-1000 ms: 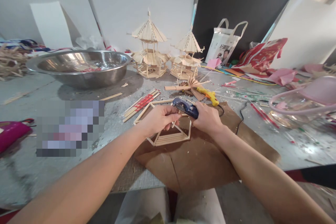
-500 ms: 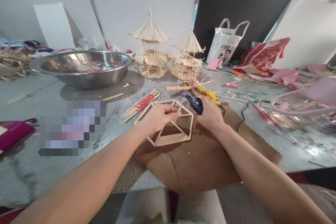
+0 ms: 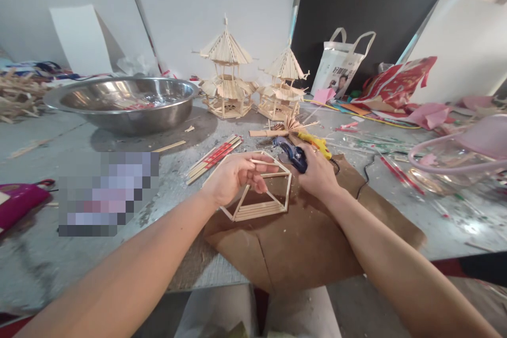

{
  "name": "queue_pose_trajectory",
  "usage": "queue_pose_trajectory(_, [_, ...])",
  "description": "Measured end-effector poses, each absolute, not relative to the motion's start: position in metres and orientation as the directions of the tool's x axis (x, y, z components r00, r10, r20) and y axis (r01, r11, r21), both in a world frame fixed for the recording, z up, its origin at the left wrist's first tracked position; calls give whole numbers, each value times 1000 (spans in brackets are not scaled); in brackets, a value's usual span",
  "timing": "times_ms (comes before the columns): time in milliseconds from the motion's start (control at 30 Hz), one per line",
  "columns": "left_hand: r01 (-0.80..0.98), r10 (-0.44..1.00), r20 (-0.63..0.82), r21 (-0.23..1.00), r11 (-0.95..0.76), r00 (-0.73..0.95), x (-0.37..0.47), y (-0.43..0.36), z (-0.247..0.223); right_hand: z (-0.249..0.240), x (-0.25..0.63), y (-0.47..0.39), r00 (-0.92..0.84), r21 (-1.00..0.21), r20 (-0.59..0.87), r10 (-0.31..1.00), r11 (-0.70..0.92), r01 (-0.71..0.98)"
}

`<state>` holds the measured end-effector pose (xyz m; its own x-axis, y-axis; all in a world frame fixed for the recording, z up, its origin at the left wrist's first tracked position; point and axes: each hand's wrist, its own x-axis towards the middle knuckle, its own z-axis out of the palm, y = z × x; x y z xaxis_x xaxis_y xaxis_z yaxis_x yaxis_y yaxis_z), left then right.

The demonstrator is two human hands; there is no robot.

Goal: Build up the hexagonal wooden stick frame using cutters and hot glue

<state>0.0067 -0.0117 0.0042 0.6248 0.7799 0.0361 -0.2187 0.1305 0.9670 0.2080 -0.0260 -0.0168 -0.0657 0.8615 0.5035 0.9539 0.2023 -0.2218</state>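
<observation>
A flat polygonal frame of pale wooden sticks (image 3: 261, 210) rests on brown paper (image 3: 301, 253), with crossing spokes and several sticks side by side along its near edge. My left hand (image 3: 237, 177) is over the frame's left part, thumb lowered away from the extended fingers. A short pale stick (image 3: 261, 162) appears to lie between those fingers. My right hand (image 3: 319, 171) is wrapped round a dark blue tool (image 3: 291, 153), just right of the frame. Behind it lies a yellow tool (image 3: 317, 142). Wooden sticks with a red wrapper (image 3: 217, 157) lie behind my left hand.
Two stick pagodas (image 3: 226, 71) (image 3: 284, 82) stand at the back. A steel basin (image 3: 146, 121) is on the left, near a magenta object (image 3: 24, 202). Rightward are a clear container with a pink rim (image 3: 455, 169), scattered straws, a white bag (image 3: 332, 68) and a red bag (image 3: 400, 84).
My left thumb and fingers have moved apart from their pinch, and the short stick has turned to lie along the fingers. My right hand remains on the dark blue tool.
</observation>
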Motion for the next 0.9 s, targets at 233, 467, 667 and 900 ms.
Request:
queue_pose_trajectory(233, [-180, 882, -7, 978, 104, 471, 10, -12, 5, -16, 208, -26, -65, -216, 481, 874, 189, 958])
queue_pose_trajectory(467, [-94, 879, -46, 990, 103, 475, 13, -12, 4, -16, 207, -27, -74, -208, 480, 874, 196, 958])
queue_pose_trajectory(667, [-7, 867, -40, 999, 50, 497, 16, -14, 2, -20, 205, -26, -113, -165, 503, 857, 223, 961])
queue_pose_trajectory(900, [-11, 857, -58, 997, 74, 512, 16, -15, 1, -20, 205, -26, -113, -164, 497, 860, 221, 961])
